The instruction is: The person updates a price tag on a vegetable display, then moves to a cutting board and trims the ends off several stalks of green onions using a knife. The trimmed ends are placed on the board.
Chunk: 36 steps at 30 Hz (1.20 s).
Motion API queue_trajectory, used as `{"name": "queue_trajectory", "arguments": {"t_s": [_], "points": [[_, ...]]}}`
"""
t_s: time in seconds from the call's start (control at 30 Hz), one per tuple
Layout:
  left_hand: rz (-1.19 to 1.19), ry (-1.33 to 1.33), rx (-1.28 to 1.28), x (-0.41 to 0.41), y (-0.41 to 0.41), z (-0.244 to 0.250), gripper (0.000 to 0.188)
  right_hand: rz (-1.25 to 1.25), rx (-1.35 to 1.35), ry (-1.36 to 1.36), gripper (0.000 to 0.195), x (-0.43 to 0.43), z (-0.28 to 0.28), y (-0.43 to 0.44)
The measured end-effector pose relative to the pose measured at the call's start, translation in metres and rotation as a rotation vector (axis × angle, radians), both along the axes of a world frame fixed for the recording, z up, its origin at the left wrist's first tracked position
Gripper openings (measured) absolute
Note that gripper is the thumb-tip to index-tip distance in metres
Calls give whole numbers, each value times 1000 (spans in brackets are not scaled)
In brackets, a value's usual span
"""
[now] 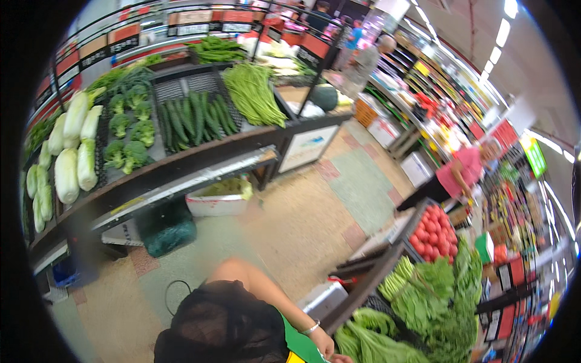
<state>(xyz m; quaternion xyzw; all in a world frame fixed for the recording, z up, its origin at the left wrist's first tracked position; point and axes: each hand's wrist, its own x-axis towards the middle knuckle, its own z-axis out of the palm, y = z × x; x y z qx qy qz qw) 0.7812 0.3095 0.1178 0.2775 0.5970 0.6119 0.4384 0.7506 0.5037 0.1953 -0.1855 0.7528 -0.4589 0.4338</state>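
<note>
My left arm, in a sheer black sleeve (213,317) with a bangle (312,327) at the wrist, bends across the bottom of the view. My left hand (323,343) is low at the bottom edge, beside the edge of a green garment (302,342) on my body. Whether it grips anything is hidden. Only some fingers of my right hand (341,358) show, close to the left one and cut off by the frame. Just right of both hands lies leafy lettuce (376,340) on a dark-edged vegetable stand (363,295).
Tomatoes (433,233) and leafy greens (422,290) fill the right stand. Across the tiled aisle (299,218), another stand holds napa cabbages (68,174), broccoli (135,154), cucumbers (195,115) and long beans (254,93). A person in pink (460,172) stands beyond the tomatoes. A white box (218,204) sits on the floor.
</note>
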Motion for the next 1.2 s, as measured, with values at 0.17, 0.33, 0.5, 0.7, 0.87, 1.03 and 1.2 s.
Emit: {"name": "queue_trajectory", "arguments": {"t_s": [0.17, 0.33, 0.5, 0.7, 0.87, 1.03, 1.2], "points": [[188, 210, -31, 8, -109, -14, 22, 303, 41, 3, 37, -1, -50, -194], [596, 505, -375, 21, -252, -56, 25, 530, 10, 12, 36, 8, -81, -382], [968, 464, -974, 79, -386, -117, 27, 681, 9, -12, 36, 28, -99, -526], [1187, 60, -948, 169, -457, -162, 41, 788, 17, -37, 35, 32, -117, -614], [1025, -122, -673, 157, -446, -207, 50, 846, 30, -49, 35, 3, -130, -654], [1044, -180, -749, 96, -470, -211, 59, 893, 26, -56, 35, -55, -146, -685], [1012, -52, -856, -22, -519, -197, 63, 917, 10, -48, 35, -144, -163, -709]]}}
